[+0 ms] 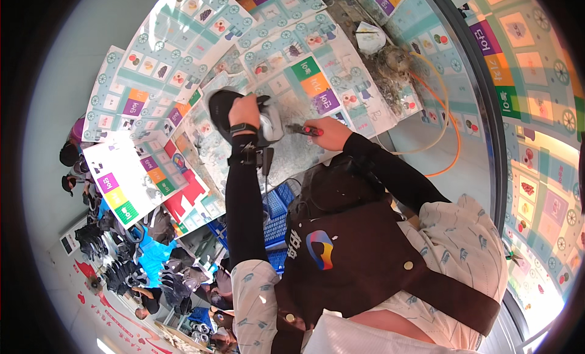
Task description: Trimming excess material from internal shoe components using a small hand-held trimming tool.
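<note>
My left hand [244,112], with a black wristband and a dark sleeve, grips a dark shoe [220,105] with a grey-white part, pressed down on the work surface. My right hand [329,133] is just to its right, closed on a small tool with a red handle [304,130] whose tip points toward the shoe. Both forearms reach out from my brown apron [341,256].
Colourful printed sheets [183,43] cover the work surface. An orange hose [450,119] loops at the right, near a white crumpled object [370,37]. A blue crate [277,214] sits below the bench. Several dark shoes [116,256] lie piled at the lower left.
</note>
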`<move>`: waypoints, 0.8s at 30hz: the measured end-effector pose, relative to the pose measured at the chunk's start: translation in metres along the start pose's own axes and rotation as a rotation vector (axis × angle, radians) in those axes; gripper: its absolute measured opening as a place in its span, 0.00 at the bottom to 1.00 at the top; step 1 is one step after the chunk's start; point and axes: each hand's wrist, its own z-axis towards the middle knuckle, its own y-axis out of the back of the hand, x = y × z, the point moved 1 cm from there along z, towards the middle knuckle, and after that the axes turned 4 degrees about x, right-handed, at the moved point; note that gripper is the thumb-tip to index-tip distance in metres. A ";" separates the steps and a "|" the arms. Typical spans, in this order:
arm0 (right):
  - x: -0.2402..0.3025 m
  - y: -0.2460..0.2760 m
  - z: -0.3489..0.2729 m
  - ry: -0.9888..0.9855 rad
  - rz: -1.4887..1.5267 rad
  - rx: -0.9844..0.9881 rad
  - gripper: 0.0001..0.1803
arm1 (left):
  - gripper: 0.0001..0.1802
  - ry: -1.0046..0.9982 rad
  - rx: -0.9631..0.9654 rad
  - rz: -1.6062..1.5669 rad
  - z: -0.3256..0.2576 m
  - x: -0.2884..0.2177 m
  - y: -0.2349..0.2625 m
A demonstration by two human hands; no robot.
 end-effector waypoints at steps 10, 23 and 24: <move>-0.007 0.011 0.022 0.044 0.010 -0.204 0.15 | 0.24 0.034 -0.442 -0.213 -0.019 -0.029 -0.010; -0.040 -0.001 0.044 -0.030 -0.035 -0.281 0.11 | 0.14 0.128 -0.318 -0.523 -0.009 -0.058 -0.012; -0.036 -0.001 0.043 -0.017 -0.003 -0.323 0.11 | 0.15 0.142 -0.311 -0.537 -0.012 -0.053 -0.016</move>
